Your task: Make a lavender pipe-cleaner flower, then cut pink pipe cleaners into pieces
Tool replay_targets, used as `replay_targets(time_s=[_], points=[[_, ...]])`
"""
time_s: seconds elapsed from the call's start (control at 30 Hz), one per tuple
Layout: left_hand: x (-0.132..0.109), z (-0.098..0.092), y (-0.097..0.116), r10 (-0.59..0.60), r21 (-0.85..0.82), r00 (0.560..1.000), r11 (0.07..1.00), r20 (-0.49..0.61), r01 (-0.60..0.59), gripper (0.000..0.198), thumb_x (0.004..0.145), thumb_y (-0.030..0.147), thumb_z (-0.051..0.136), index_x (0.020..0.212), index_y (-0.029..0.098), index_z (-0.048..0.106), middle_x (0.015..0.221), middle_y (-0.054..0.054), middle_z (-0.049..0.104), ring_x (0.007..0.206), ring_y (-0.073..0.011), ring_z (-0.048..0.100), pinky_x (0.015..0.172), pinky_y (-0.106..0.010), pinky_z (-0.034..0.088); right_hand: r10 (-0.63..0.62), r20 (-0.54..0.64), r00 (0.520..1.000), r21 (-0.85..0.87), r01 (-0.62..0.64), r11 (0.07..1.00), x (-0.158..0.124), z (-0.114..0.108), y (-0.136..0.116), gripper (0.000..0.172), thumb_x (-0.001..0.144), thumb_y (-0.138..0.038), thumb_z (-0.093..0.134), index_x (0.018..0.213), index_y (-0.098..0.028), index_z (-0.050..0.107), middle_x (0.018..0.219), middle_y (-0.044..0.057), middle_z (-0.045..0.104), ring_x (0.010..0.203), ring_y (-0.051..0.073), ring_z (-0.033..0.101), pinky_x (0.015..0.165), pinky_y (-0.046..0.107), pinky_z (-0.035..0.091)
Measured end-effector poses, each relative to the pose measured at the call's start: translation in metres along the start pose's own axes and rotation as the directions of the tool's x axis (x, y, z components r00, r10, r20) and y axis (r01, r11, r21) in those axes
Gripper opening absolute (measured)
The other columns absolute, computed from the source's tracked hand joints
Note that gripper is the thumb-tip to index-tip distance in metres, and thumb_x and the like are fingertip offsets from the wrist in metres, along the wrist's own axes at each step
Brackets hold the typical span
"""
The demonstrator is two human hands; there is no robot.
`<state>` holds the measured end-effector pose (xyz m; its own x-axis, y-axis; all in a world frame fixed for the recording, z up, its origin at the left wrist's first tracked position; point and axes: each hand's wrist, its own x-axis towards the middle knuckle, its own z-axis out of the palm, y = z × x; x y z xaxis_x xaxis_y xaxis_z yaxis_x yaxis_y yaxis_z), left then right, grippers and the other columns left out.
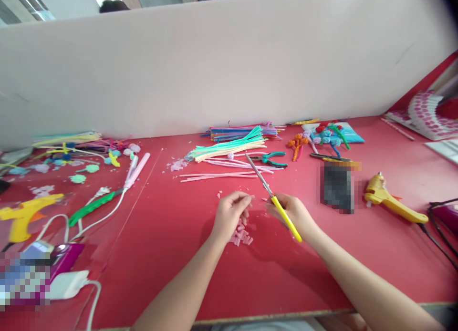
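Note:
My left hand (232, 211) is closed in a pinch, thumb against fingertips. Whatever it holds, if anything, is too small to make out. Below it lies a small heap of short cut pink pieces (242, 236), partly covered by my fingers. In my right hand (291, 211) are scissors (282, 212) with a yellow handle and long silver blades, which point up and away to the left. Beyond my hands are long pink pipe cleaners (222, 175), green-handled pliers (274, 158) and a bundle of mint and cream pipe cleaners (229, 147).
Right of my hands lie a dark blurred-out object (337, 188) and a yellow glue gun (393, 202). Coloured pipe-cleaner flowers (325, 136) are at the back right. At left are another glue gun (25, 214), a green-handled tool (91, 208), a pink iron (138, 171) and white cables.

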<state>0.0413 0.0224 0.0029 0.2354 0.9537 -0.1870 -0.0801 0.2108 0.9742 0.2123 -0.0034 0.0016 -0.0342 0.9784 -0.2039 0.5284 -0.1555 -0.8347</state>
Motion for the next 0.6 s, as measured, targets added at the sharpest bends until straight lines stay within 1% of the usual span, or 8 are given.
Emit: replay_targets(time_s=[0.1,0.17,0.23,0.3,0.4,0.5,0.57,0.6], points=[[-0.004,0.006,-0.003,-0.050,0.109,0.994,0.993,0.095,0.039,0.021,0.072,0.037,0.060,0.068,0.016,0.063,0.044,0.003,0.049,0.035,-0.0070,0.042,0.033,-0.016,0.031,-0.014,0.000,1.000,0.009,0.014,1.000,-0.001,0.003,-0.001,0.021,0.074,-0.037,0.046,0.066,-0.019,0.046,0.047,-0.007,0.040,0.041,0.008,0.037,0.041,0.020,0.025],[-0.007,0.009,-0.004,-0.067,0.164,0.989,0.985,0.135,0.045,0.022,0.073,0.038,0.058,0.068,0.016,0.062,0.046,0.003,0.049,0.036,-0.0078,0.043,0.034,-0.017,0.032,-0.026,-0.006,1.000,0.001,0.026,1.000,-0.001,0.005,-0.001,0.019,0.073,-0.036,0.046,0.066,-0.019,0.047,0.047,-0.007,0.039,0.042,0.008,0.037,0.041,0.020,0.025],[-0.007,0.009,-0.005,-0.063,0.215,0.987,0.976,0.148,0.030,0.024,0.074,0.040,0.056,0.068,0.017,0.061,0.047,0.002,0.050,0.037,-0.0080,0.043,0.035,-0.018,0.032,-0.033,-0.020,0.999,-0.024,0.033,0.999,0.000,0.006,0.000,0.016,0.072,-0.034,0.046,0.066,-0.018,0.048,0.049,-0.007,0.039,0.043,0.008,0.037,0.041,0.019,0.024],[-0.004,0.006,-0.005,-0.030,0.266,0.992,0.964,0.125,-0.004,0.027,0.076,0.041,0.053,0.066,0.017,0.060,0.046,0.003,0.047,0.037,-0.0078,0.041,0.036,-0.018,0.030,-0.033,-0.046,0.998,-0.066,0.030,0.997,0.003,0.003,0.003,0.015,0.071,-0.032,0.046,0.065,-0.018,0.048,0.051,-0.006,0.040,0.046,0.008,0.037,0.042,0.019,0.023],[0.003,-0.005,-0.004,0.058,0.344,0.997,0.936,0.048,-0.071,0.028,0.079,0.040,0.050,0.064,0.017,0.058,0.045,0.005,0.042,0.040,-0.0076,0.038,0.040,-0.018,0.029,-0.016,-0.115,0.993,-0.165,-0.004,0.986,0.010,-0.005,0.010,0.017,0.070,-0.032,0.048,0.060,-0.018,0.048,0.049,-0.005,0.040,0.047,0.009,0.036,0.043,0.021,0.021],[0.010,-0.014,-0.005,0.147,0.409,0.989,0.904,-0.022,-0.125,0.017,0.076,0.033,0.054,0.072,0.018,0.057,0.056,0.004,0.048,0.048,-0.0081,0.041,0.046,-0.018,0.033,-0.004,-0.181,0.983,-0.258,-0.044,0.965,0.017,-0.016,0.019,0.019,0.067,-0.032,0.051,0.055,-0.019,0.046,0.046,-0.004,0.038,0.046,0.010,0.033,0.044,0.023,0.019],[0.012,-0.017,-0.006,0.191,0.444,0.981,0.882,-0.040,-0.154,0.012,0.076,0.030,0.054,0.078,0.019,0.056,0.064,0.004,0.051,0.050,-0.0084,0.042,0.048,-0.019,0.034,-0.009,-0.207,0.978,-0.293,-0.053,0.955,0.020,-0.022,0.024,0.020,0.068,-0.032,0.050,0.055,-0.019,0.045,0.046,-0.004,0.038,0.046,0.010,0.034,0.044,0.023,0.019],[0.013,-0.018,-0.007,0.212,0.462,0.976,0.870,-0.040,-0.170,0.011,0.077,0.029,0.052,0.078,0.019,0.056,0.065,0.004,0.051,0.051,-0.0086,0.043,0.048,-0.019,0.035,-0.013,-0.219,0.976,-0.304,-0.056,0.951,0.021,-0.024,0.026,0.020,0.069,-0.033,0.049,0.055,-0.019,0.044,0.047,-0.004,0.039,0.046,0.010,0.035,0.044,0.023,0.019]])
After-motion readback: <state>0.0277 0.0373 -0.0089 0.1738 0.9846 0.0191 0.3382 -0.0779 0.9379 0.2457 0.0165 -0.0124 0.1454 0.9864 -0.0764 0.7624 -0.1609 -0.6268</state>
